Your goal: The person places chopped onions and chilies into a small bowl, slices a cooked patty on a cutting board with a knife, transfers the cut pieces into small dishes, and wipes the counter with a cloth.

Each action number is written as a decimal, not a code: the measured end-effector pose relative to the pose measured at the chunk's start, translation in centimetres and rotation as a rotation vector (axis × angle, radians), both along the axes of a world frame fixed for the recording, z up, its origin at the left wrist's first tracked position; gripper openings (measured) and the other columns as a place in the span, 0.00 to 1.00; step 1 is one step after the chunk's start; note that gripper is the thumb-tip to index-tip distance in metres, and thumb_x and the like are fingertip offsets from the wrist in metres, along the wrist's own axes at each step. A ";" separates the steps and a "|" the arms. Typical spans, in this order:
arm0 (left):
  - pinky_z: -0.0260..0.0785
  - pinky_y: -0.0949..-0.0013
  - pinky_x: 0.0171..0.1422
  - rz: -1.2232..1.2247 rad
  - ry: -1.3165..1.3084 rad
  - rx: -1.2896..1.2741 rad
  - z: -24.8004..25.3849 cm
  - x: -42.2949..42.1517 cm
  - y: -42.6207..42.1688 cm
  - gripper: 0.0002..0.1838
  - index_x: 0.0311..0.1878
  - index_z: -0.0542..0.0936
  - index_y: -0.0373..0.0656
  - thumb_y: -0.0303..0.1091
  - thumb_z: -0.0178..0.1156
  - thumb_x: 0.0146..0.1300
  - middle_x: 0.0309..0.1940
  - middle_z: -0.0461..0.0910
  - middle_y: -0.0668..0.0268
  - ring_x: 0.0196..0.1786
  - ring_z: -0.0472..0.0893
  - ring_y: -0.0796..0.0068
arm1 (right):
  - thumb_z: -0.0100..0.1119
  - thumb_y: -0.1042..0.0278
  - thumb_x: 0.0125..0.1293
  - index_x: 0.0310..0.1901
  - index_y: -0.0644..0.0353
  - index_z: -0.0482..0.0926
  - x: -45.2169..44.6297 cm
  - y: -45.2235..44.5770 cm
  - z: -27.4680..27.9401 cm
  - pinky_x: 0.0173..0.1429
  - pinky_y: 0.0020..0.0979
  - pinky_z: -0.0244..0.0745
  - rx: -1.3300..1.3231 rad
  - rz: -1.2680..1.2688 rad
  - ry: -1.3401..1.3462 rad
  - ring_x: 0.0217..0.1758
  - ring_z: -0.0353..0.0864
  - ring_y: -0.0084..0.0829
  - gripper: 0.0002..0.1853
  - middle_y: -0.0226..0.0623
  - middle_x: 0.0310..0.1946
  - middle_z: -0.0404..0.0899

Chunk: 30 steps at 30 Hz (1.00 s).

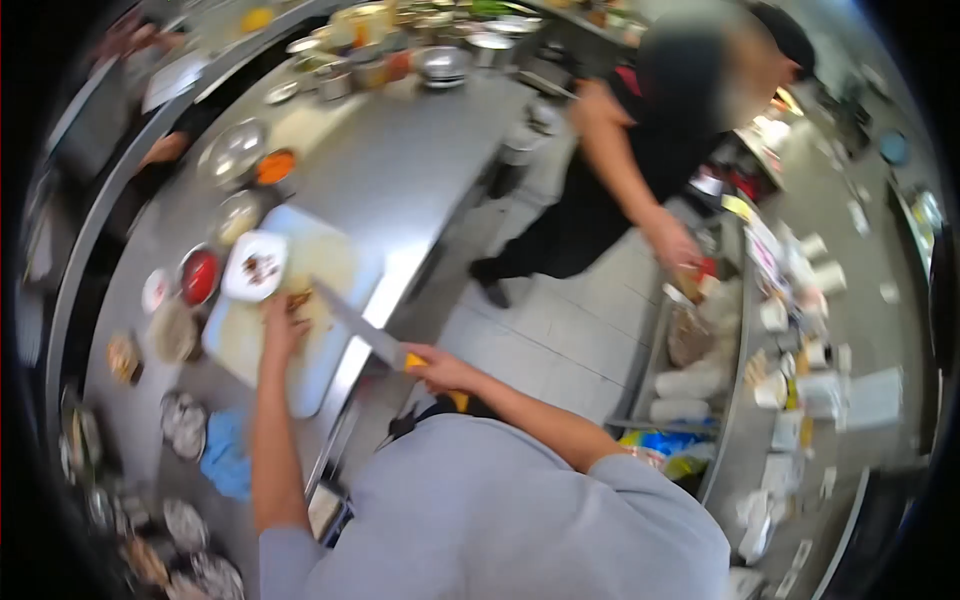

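My right hand (pixel 440 368) is closed around the yellow handle of a large knife (pixel 362 328). Its blade slants up and left over the cutting board (pixel 338 240), the tip near some chopped brown pieces (pixel 303 298). My left hand (pixel 284 325) rests over the board beside those pieces, fingers apart and slightly bent; blur hides whether they touch any food. Just above it, a white square dish (pixel 256 262) holding more brown bits sits on the board's left part. Whether my left fingers touch the dish's lower edge I cannot tell.
Bowls stand left of the board, among them a red-filled one (pixel 200 275) and an orange-filled one (pixel 276 167). A blue cloth (pixel 228 455) lies nearer me. Across the aisle, a co-worker (pixel 625 150) reaches into an open drawer (pixel 655 345). Pots (pixel 443 65) line the far counter end.
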<state>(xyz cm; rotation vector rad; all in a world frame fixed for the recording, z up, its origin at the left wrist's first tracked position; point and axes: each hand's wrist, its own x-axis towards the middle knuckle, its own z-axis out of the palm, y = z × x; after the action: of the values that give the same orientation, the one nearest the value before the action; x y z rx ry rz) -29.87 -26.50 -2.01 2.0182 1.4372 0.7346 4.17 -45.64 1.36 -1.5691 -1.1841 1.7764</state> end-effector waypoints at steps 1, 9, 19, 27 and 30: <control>0.68 0.57 0.66 -0.033 0.075 0.122 -0.2 -0.2 -0.1 0.37 0.58 0.75 0.39 0.19 0.74 0.38 0.52 0.79 0.54 0.58 0.76 0.53 | 0.57 0.63 0.70 0.74 0.42 0.64 -1.7 0.9 -0.7 0.22 0.24 0.71 -0.033 0.115 0.010 0.20 0.71 0.19 0.31 0.28 0.28 0.76; 0.69 0.62 0.65 0.218 -0.007 -0.104 4.0 2.2 -2.1 0.32 0.59 0.79 0.43 0.24 0.73 0.46 0.54 0.70 0.51 0.57 0.74 0.52 | 0.55 0.69 0.72 0.75 0.46 0.62 -2.6 1.6 3.7 0.24 0.21 0.71 -0.082 0.162 0.126 0.22 0.73 0.18 0.31 0.29 0.31 0.74; 0.70 0.64 0.63 0.379 -0.149 -0.026 7.3 1.9 -1.0 0.31 0.60 0.79 0.44 0.20 0.66 0.48 0.54 0.71 0.52 0.56 0.76 0.54 | 0.55 0.70 0.71 0.75 0.49 0.62 -2.4 4.4 7.8 0.26 0.24 0.73 -0.001 0.223 0.092 0.23 0.74 0.20 0.31 0.30 0.31 0.74; 0.69 0.61 0.66 0.441 -0.243 0.048 8.1 -3.9 4.7 0.28 0.60 0.78 0.38 0.20 0.63 0.51 0.53 0.78 0.48 0.59 0.78 0.51 | 0.55 0.68 0.69 0.73 0.51 0.64 -4.1 11.9 6.6 0.34 0.31 0.77 1.034 0.374 -0.749 0.26 0.78 0.26 0.31 0.36 0.32 0.75; 0.67 0.60 0.69 0.571 -0.124 0.125 6.9 -5.2 3.2 0.27 0.60 0.77 0.39 0.22 0.61 0.53 0.56 0.77 0.47 0.61 0.75 0.50 | 0.56 0.68 0.69 0.73 0.51 0.65 -2.0 11.9 5.5 0.31 0.28 0.76 1.091 0.262 -0.543 0.25 0.78 0.24 0.30 0.34 0.32 0.76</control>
<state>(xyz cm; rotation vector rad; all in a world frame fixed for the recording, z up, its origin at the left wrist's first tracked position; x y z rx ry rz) -35.04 -23.33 4.87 1.6101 1.9539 1.1846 2.16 -33.73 6.89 -1.2052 -2.1662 0.5049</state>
